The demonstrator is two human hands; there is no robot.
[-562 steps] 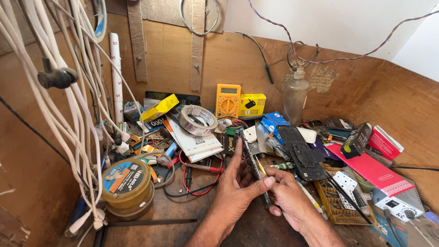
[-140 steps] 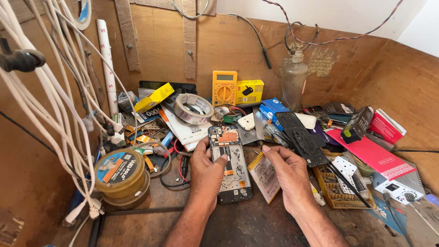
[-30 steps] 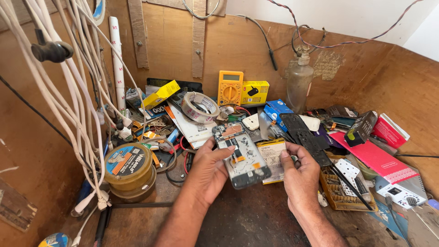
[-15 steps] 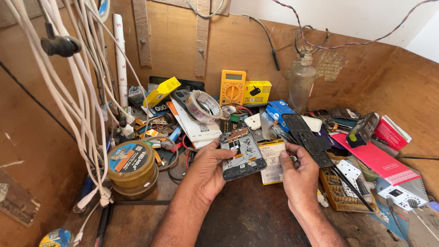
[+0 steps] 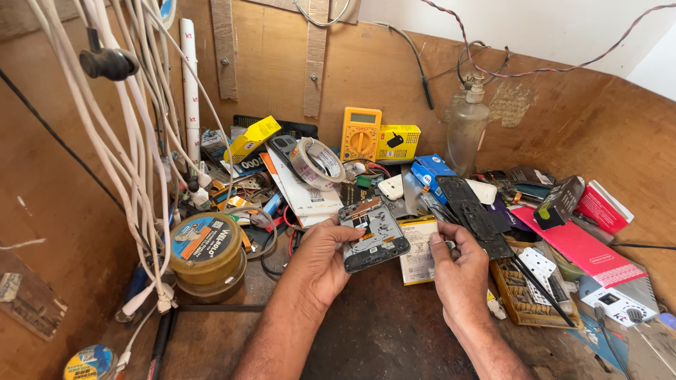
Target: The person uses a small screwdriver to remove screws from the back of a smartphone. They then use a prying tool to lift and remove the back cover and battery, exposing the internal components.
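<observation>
Opened phone (image 5: 373,236), back cover off with board and metal shields exposed, sits mid-desk, lifted just off the dark desktop (image 5: 380,331) and tilted, top end toward the back wall. My left hand (image 5: 320,264) is clamped on its left edge, thumb over the top face, fingers under. My right hand (image 5: 458,271) is just right of the phone, fingers pinched together around something small near the fingertips; I can't tell what it is. Flat battery (image 5: 419,246), white label, lies on the desk between the two hands, partly under the phone's right edge. I see a black phone frame (image 5: 475,214) just behind the right hand. Round tin can (image 5: 206,250) with an orange-blue lid stands toward the left edge, below a bundle of white cables (image 5: 134,155) hanging down. Toward the back edge: tape roll (image 5: 317,162), yellow multimeter (image 5: 360,134), yellow box (image 5: 398,142), clear bottle (image 5: 466,130). Blue box (image 5: 431,172) is just in front of the bottle. At the right edge there's a red booklet (image 5: 577,243) and a wicker tray (image 5: 521,295) with a screwdriver lying across it. Near-left corner has a small blue-yellow tin (image 5: 88,362).
</observation>
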